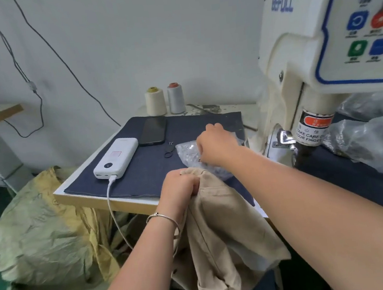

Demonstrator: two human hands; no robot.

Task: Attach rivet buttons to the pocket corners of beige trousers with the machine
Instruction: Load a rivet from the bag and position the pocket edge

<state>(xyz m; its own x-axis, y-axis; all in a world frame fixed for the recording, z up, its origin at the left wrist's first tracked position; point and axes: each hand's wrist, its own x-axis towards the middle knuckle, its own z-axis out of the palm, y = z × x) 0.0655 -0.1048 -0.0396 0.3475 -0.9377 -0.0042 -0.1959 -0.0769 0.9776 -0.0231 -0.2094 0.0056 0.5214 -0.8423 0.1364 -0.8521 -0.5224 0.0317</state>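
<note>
My left hand [179, 183] grips a bunched top edge of the beige trousers [220, 231], which hang off the table's front edge. My right hand [213, 142] reaches into a clear plastic bag of small metal rivets [190, 153] lying on the dark blue cloth, fingertips curled as if pinching a small piece at the bag. The white rivet machine [318, 62] stands at the right, its press head with a finger-warning label [310, 131] just right of my right hand.
A white power bank [117, 158] with a cable, a black phone [153, 131] and a small black loop tool [169, 150] lie on the blue cloth [141, 173]. Two thread cones [165, 99] stand behind. Crumpled plastic [370, 141] lies right of the machine; a yellow-green sack [47, 240] sits left.
</note>
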